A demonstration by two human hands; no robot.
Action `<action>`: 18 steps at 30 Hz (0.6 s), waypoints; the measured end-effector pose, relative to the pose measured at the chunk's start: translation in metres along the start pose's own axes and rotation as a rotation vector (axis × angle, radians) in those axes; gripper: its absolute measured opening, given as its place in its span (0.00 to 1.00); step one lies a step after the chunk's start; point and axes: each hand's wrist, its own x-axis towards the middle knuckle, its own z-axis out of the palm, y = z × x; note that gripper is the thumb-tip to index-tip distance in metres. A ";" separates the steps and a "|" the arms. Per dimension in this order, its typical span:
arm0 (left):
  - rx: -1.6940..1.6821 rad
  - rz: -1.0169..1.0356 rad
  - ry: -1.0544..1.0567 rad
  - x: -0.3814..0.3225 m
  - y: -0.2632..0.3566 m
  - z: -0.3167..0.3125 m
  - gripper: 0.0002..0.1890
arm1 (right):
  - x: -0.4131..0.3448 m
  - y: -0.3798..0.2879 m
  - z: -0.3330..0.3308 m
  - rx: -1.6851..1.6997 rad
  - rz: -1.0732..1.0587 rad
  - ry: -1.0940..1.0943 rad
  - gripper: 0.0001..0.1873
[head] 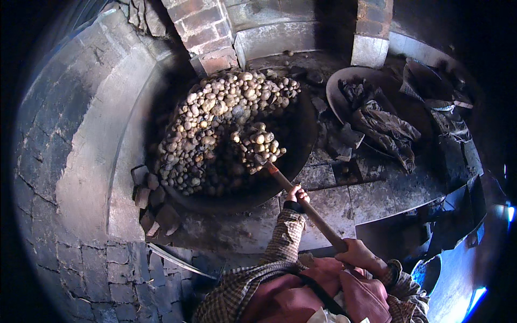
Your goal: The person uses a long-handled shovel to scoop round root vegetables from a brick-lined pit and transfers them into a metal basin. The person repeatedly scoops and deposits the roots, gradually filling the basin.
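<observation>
With my left hand I grip a long wooden shovel handle near its lower part. Closer to my body, my right hand is closed around its upper end. The shovel's blade is hidden under a heap of small potatoes, lighter and yellower than those around. Beneath and behind it, a large dark wok-like pan holds a big pile of potatoes, banked toward the far left side. Deep shadow hides much of the pan's near inside.
Broken bricks lie at the pan's left edge. To the right, a second round pan holds crumpled dark sacking. Brick pillars rise behind. The tiled stove ledge runs before me; brick paving lies lower left.
</observation>
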 end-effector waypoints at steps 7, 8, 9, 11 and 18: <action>0.044 0.007 -0.016 -0.001 -0.010 0.024 0.15 | -0.010 0.005 -0.005 -0.044 -0.005 0.057 0.22; 0.043 -0.004 -0.021 0.000 -0.013 0.025 0.15 | -0.011 0.007 -0.007 -0.030 -0.040 0.063 0.22; 0.050 -0.002 -0.002 0.002 -0.017 0.025 0.15 | -0.014 0.009 -0.009 -0.025 -0.038 0.065 0.22; 0.051 -0.011 -0.017 0.007 -0.025 0.026 0.15 | -0.019 0.013 -0.013 -0.036 -0.048 0.071 0.22; 0.101 -0.217 -0.151 0.020 -0.057 0.066 0.18 | -0.052 0.028 -0.053 0.005 -0.087 0.129 0.22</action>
